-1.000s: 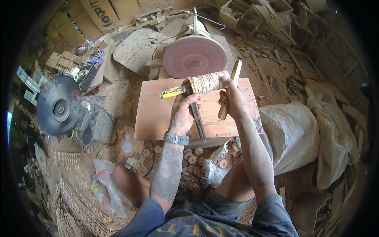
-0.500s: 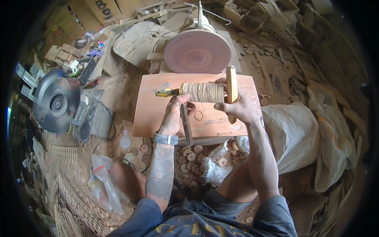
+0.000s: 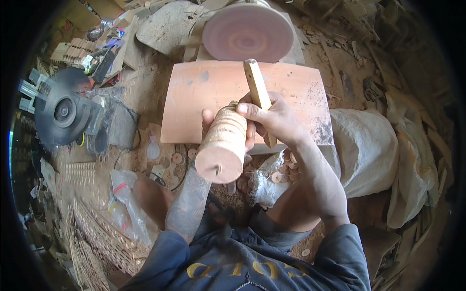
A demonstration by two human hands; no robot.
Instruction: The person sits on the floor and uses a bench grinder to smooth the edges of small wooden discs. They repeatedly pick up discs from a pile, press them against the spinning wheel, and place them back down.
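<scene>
A stack of round wooden discs (image 3: 224, 131) is tilted toward me, its near flat face showing a metal rod tip at the centre. My left hand (image 3: 207, 119) is wrapped around the stack from behind, fingertips showing on either side; the palm is hidden. A pale wooden bar (image 3: 257, 83) with a small hole near its top stands up in the grip of my right hand (image 3: 279, 116). The right thumb presses at the stack's far end. Below the stack, the end of a dark flat bar (image 3: 232, 187) peeks out.
A reddish work board (image 3: 189, 92) lies before a large round sanding disc (image 3: 247, 34). At left sits a fan-like round machine (image 3: 64, 113); at right, a white sack (image 3: 361, 150). Loose wooden discs (image 3: 276, 177) lie below the board, plastic bags (image 3: 130, 208) by my left leg.
The stack has swung from lying sideways to pointing its flat end at me, and come nearer. The wooden bar has moved left with my right hand. The view has tilted downward.
</scene>
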